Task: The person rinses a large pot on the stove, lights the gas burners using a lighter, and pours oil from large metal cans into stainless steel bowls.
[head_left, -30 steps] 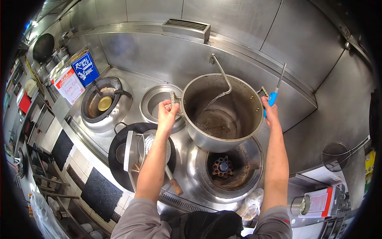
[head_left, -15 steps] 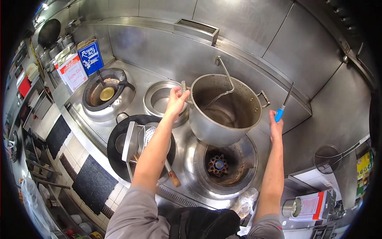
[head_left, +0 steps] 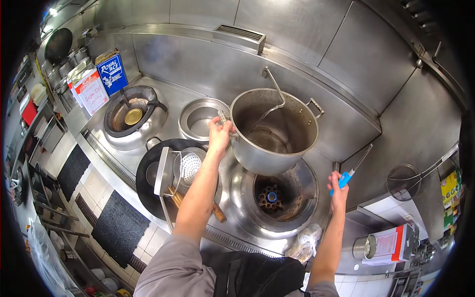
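My left hand (head_left: 219,134) is closed round the side handle of a large metal stockpot (head_left: 269,163). The pot sits toward the back of a wok burner (head_left: 246,208), leaving the front of its opening uncovered. Inside that opening, a small blue flame (head_left: 271,197) shows at the burner head. To the right, my right hand (head_left: 338,194) grips a long-necked lighter (head_left: 345,179) by its blue handle, with the metal neck pointing up and away. Whether a flame shows at its tip I cannot tell. A bent tap spout (head_left: 278,89) reaches over the pot.
Left of the pot stands a round metal pan (head_left: 187,119). A black wok (head_left: 143,190) holds a perforated ladle (head_left: 190,167) and other utensils. Another burner (head_left: 158,126) and oil tins (head_left: 93,91) are further left. A plastic bag (head_left: 304,243) lies by the front edge.
My right hand has lowered with the lighter, moving away from the pot's far handle. The view has shifted slightly. My left hand still holds the stockpot's handle.
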Available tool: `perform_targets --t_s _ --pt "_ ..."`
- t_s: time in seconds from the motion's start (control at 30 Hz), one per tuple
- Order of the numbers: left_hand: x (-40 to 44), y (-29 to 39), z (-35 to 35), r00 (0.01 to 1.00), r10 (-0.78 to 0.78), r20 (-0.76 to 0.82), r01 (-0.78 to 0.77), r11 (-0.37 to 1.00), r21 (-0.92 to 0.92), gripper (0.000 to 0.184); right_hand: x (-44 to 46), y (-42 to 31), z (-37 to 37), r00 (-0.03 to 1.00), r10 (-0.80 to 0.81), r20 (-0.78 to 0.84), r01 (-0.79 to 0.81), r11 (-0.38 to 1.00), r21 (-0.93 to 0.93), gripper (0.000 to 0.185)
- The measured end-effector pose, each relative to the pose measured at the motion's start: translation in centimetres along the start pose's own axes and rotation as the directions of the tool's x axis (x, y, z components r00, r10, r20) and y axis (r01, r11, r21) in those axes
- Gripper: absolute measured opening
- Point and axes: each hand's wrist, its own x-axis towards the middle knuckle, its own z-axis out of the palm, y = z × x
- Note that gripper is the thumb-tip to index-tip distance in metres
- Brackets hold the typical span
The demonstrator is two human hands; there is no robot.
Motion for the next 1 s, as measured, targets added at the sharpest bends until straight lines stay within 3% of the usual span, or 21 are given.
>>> perform_targets --t_s 0.4,0.5,0.57,0.63,0.7,0.77,0.83,0.93,1.0 --pt "0.5 -0.1 0.2 0.999 -0.037 0.001 0.037 0.999 0.024 0.072 -11.8 7.3 -3.6 0.987 0.120 0.109 -0.105 0.985 -0.136 0.033" --pt "-0.8 0.6 -0.1 0.991 0.031 -0.133 -0.013 0.990 0.138 0.072 -13.3 7.3 -3.8 0.985 0.099 0.139 -0.071 0.978 -0.194 0.034" --pt "-4.1 2.1 -0.6 0.974 0.152 -0.170 -0.122 0.977 0.175 0.076 -14.2 7.7 -4.1 0.982 0.054 0.181 -0.016 0.979 -0.205 0.033" --pt "-9.9 3.7 -1.1 0.964 0.198 -0.179 -0.170 0.972 0.160 0.065 -15.5 7.7 -3.7 0.969 0.058 0.241 -0.015 0.984 -0.179 0.033" --pt "-15.6 1.6 -2.5 0.923 0.368 -0.111 -0.328 0.905 0.270 0.053 -16.6 9.2 -3.3 0.937 0.067 0.344 -0.007 0.985 -0.173 0.031" --pt "-23.1 -0.6 -4.0 0.888 0.455 0.059 -0.441 0.811 0.383 0.041 -18.6 10.5 -2.6 0.906 0.085 0.414 -0.034 0.991 -0.129 0.030" --pt "-30.0 -4.0 -6.2 0.905 0.376 0.198 -0.424 0.832 0.358 0.033 -20.8 11.7 -1.5 0.859 0.111 0.501 -0.074 0.993 -0.093 0.026" --pt "-40.1 -7.7 -10.7 0.980 0.097 0.172 -0.173 0.843 0.510 0.029 -23.8 14.5 -0.1 0.735 0.132 0.665 -0.101 0.991 -0.086 0.023" --pt "-45.4 -8.1 -13.7 0.994 -0.026 0.106 -0.041 0.813 0.581 0.030 -26.2 14.0 1.3 0.616 0.257 0.745 -0.113 0.964 -0.239 0.022"
